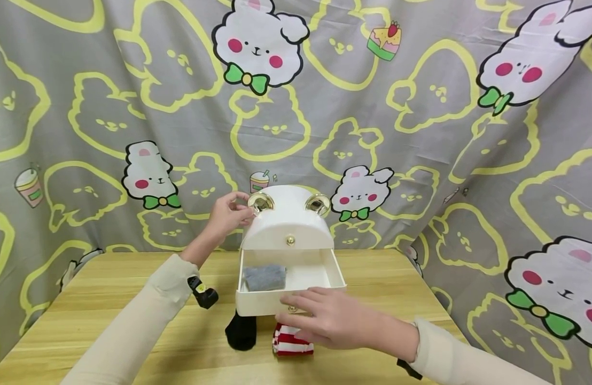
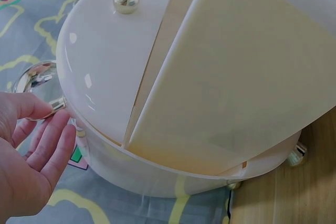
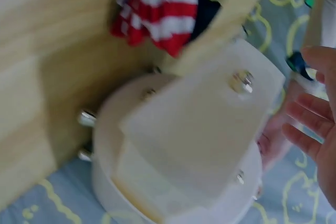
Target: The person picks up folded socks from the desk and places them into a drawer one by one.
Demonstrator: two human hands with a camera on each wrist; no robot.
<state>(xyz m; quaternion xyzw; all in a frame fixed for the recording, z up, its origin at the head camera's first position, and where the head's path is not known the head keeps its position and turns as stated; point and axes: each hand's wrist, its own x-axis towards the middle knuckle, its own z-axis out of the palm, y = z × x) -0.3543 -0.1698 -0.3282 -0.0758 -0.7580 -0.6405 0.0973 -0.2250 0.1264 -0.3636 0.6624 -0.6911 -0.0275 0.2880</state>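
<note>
A white cabinet [image 1: 292, 216] with a rounded top and two gold ear-like rings stands on the table. My left hand [image 1: 227, 215] pinches the left gold ring [image 2: 39, 73] near its base, thumb and fingertips at the stem. The lower drawer [image 1: 255, 305] is pulled out, and a grey rolled cloth [image 1: 265, 277] lies in its left part. In front of the drawer is my right hand [image 1: 332, 318], fingers loosely extended and holding nothing; in the right wrist view they are apart from the drawer front. A folded red-and-white striped cloth [image 1: 293, 345] lies below it.
A black sock [image 1: 241, 332] lies on the wooden table [image 1: 180, 342], left of the striped cloth and partly under the drawer. Above the open drawer, a closed upper compartment has a gold knob [image 1: 290, 240]. A patterned grey curtain [image 1: 277, 128] hangs behind and at the sides.
</note>
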